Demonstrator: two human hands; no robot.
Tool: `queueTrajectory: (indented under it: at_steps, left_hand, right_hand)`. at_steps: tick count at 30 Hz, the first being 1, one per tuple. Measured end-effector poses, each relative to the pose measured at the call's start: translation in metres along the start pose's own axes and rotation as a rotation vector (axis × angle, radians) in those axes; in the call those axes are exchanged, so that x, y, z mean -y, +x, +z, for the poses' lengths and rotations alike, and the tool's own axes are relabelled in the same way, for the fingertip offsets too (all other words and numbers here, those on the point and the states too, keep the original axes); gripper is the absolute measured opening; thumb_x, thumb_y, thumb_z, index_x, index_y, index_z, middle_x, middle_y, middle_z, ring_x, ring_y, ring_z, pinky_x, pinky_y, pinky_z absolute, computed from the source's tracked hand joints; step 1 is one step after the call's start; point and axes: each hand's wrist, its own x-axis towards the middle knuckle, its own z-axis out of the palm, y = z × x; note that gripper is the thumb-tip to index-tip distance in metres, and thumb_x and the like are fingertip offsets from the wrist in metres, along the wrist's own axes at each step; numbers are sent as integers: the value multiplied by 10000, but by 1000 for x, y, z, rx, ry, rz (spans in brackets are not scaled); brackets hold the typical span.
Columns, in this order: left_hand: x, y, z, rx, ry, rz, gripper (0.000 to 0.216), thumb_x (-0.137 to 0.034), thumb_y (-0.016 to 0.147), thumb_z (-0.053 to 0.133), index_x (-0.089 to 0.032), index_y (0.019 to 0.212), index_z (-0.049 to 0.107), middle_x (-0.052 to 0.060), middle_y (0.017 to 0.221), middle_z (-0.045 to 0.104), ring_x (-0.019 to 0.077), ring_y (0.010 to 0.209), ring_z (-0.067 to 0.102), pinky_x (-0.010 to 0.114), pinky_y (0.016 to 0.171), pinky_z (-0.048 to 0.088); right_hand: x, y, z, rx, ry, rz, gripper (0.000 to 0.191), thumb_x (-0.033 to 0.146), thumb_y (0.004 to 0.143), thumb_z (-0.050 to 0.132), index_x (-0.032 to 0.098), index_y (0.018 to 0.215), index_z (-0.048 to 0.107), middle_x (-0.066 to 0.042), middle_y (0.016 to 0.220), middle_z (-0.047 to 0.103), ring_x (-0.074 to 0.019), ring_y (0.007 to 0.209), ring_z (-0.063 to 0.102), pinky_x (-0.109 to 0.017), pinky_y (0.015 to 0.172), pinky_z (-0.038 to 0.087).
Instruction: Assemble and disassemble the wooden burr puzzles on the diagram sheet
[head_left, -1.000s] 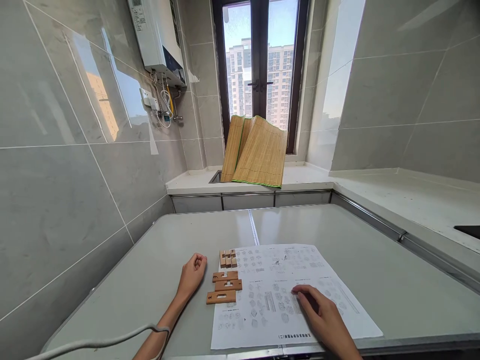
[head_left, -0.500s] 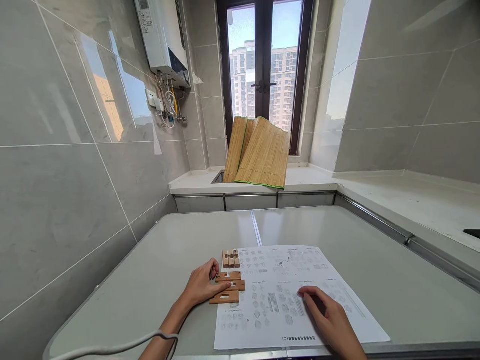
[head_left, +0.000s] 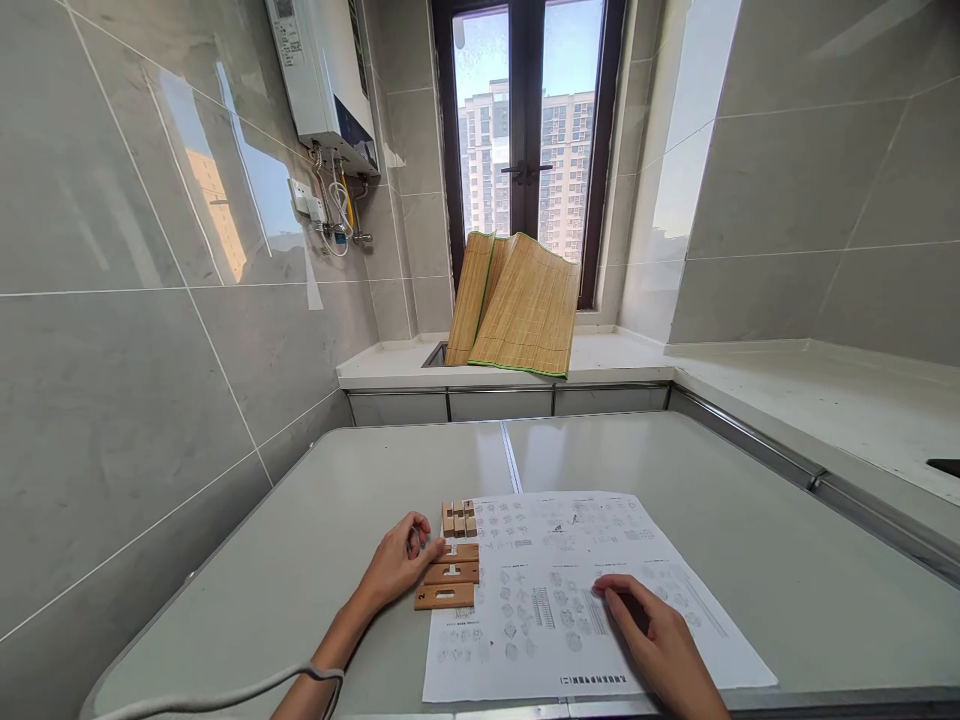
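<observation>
My left hand is at the left edge of the paper, thumb stretched out and its other fingers loosely bent. The thumb tip touches the left end of the farthest flat wooden piece. Nearer me lie a middle wooden piece with a T-shaped slot and a front wooden piece with a long slot. Beyond them stand several small notched wooden blocks. My right hand rests on the printed sheet, fingers slightly bent, the thumb a little apart from them, holding nothing.
A pale folding table carries the sheet and blocks. A grey cable crosses my left forearm. Behind the table, a bamboo mat leans on the white counter before a window. A water heater hangs on the left wall.
My left thumb has moved off the middle wooden piece to the farthest one, uncovering the T-shaped slot. The right hand stays in place.
</observation>
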Motion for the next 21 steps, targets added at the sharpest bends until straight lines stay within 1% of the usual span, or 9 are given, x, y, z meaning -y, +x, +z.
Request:
queueTrajectory:
  at_steps: [2, 4, 7, 9, 12, 17, 21]
  left_hand:
    - [1, 5, 4, -82, 23, -7, 349, -568, 924, 509, -223, 953, 549, -30, 725, 550, 181, 680, 546, 299, 668, 453]
    - [0, 12, 10, -130, 53, 34, 355, -552, 928, 520, -213, 1026, 560, 32, 918, 623, 214, 828, 604, 349, 773, 493]
    - [-6, 24, 18, -113, 106, 179, 430, -522, 888, 608, -209, 1179, 565, 99, 1189, 616, 278, 1094, 590, 440, 960, 474]
    - [-11, 33, 23, -60, 149, 251, 507, -506, 859, 659, -216, 1261, 552, 110, 1266, 607, 303, 1174, 560, 474, 1007, 455]
    - [-18, 47, 26, 19, 192, 290, 538, -501, 836, 698, -238, 1286, 563, 103, 1289, 625, 310, 1195, 564, 477, 1016, 452]
    - [-24, 61, 20, 134, 197, 371, 437, -513, 872, 658, -277, 1237, 612, 71, 1215, 676, 280, 1112, 615, 420, 959, 482]
    - [-22, 65, 16, 143, 180, 340, 474, -534, 840, 689, -278, 1233, 622, 69, 1182, 680, 274, 1071, 622, 383, 887, 504]
  right_hand:
    - [0, 0, 1, -21, 23, -5, 393, 575, 893, 518, 264, 961, 748, -67, 1031, 783, -270, 878, 717, -292, 612, 554]
    - [1, 0, 1, -42, 39, -4, 385, 575, 882, 534, 264, 941, 753, -65, 1021, 784, -269, 872, 719, -290, 608, 556]
    - [0, 1, 2, -40, 40, -3, 390, 581, 882, 533, 263, 939, 751, -67, 1024, 783, -268, 870, 719, -290, 607, 556]
    - [-1, 2, 2, -29, 42, -2, 396, 581, 888, 526, 260, 954, 748, -73, 1040, 780, -271, 888, 719, -291, 610, 555]
    - [-4, 3, 2, -13, 53, -7, 389, 577, 881, 542, 259, 967, 748, -77, 1046, 780, -275, 894, 722, -287, 593, 554]
    - [-4, 3, 2, -25, 17, -21, 382, 569, 895, 526, 265, 967, 746, -70, 1055, 779, -272, 879, 722, -287, 579, 543]
    - [-3, 2, 3, -25, 13, -18, 387, 564, 914, 502, 265, 980, 737, -65, 1059, 779, -264, 879, 718, -285, 593, 540]
